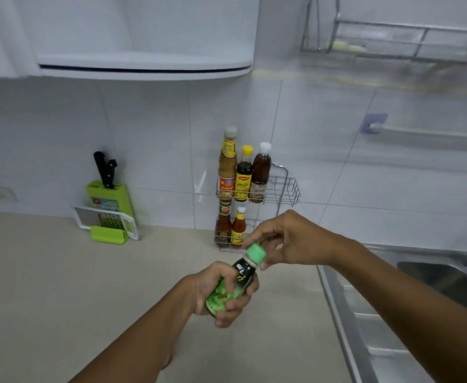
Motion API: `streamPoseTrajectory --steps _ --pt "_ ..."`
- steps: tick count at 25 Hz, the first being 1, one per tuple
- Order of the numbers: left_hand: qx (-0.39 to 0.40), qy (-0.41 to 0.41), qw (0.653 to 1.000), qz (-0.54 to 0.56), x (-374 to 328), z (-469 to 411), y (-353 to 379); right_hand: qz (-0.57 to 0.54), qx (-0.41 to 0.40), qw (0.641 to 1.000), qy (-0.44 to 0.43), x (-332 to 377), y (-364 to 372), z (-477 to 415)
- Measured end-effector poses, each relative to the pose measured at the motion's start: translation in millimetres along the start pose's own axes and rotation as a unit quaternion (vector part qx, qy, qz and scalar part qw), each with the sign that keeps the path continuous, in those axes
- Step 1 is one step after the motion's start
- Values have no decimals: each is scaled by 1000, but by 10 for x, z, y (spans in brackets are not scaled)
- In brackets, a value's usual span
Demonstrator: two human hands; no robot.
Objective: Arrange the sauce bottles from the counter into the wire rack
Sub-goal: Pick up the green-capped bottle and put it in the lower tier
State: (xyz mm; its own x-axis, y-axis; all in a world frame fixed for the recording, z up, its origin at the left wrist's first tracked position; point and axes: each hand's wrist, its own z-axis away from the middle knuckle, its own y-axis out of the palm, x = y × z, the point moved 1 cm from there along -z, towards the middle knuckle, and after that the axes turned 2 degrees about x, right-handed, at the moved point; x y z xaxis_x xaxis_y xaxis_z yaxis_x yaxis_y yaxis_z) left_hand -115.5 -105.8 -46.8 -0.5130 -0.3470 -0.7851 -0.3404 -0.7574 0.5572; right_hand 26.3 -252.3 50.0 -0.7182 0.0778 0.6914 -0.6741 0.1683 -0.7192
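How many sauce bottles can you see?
6. Three on the wire rack's top shelf, two on the bottom, one green-capped bottle in both hands. More may hide behind the hands.

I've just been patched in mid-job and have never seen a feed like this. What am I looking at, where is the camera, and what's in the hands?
There is no machine here. The single picture comes from a wide-angle camera worn on a person's head, looking forward and down at their two bare hands over a kitchen counter.

The left hand grips the body of a green-capped sauce bottle, which is tilted away from the person. The right hand has its fingertips at the bottle's cap.

Behind them, against the tiled wall, is the wire rack. Its upper tier holds three bottles, with free space to their right; the lower tier shows two, partly hidden by the right hand.

To the left stand a green knife block and a grater. A metal sink is on the right.
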Motion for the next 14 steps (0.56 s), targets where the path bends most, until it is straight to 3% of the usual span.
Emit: streamPoseTrajectory --steps 3,7,11,14 --pt "-49 29 996 -65 -28 -39 30 -41 43 996 59 8 -96 -20" --pt "-77 62 993 -59 5 -52 29 -37 66 996 54 61 -121 -82" --pt "97 53 991 70 -4 -59 37 -96 72 993 19 176 -139 -134" --pt "185 71 974 106 -74 -96 101 -170 105 980 2 249 -238 -140"
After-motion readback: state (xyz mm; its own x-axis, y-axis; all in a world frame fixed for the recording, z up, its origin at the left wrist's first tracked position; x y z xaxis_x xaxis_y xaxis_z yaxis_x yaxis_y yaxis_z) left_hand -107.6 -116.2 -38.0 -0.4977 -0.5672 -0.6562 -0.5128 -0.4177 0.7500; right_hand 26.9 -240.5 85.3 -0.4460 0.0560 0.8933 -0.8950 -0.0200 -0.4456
